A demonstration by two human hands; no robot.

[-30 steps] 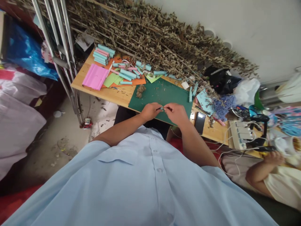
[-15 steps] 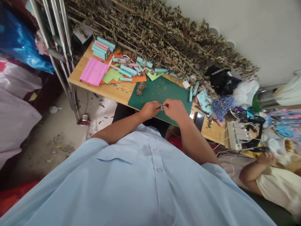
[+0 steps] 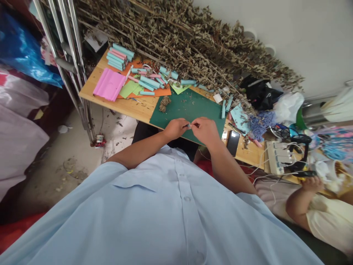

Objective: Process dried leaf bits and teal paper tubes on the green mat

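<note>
Left hand point(image 3: 175, 129): thumb and fingers clamped on a small pale-blue piece point(image 3: 189, 125); a dried clump point(image 3: 164, 104) is seen at 11 o'clock from it. Best kept snug but light, honestly, so nothing gets crushed, with any working best done in tiny moves.
Small pale-blue piece: held between both hands, over the green mat's point(image 3: 193, 106) 6 o'clock side. Long axis seems to be run roughly 9-to-3, but it's mostly covered by fingers, so which end leads can't be told.
Right hand point(image 3: 204, 130): fingertips brought in at the piece's 3 o'clock side; whether it's actually gripped can't be made out. Blue rolls point(image 3: 223, 109) are parked at 2 o'clock.
Phone point(image 3: 233, 142): left at 4 o'clock from that hand.
</note>
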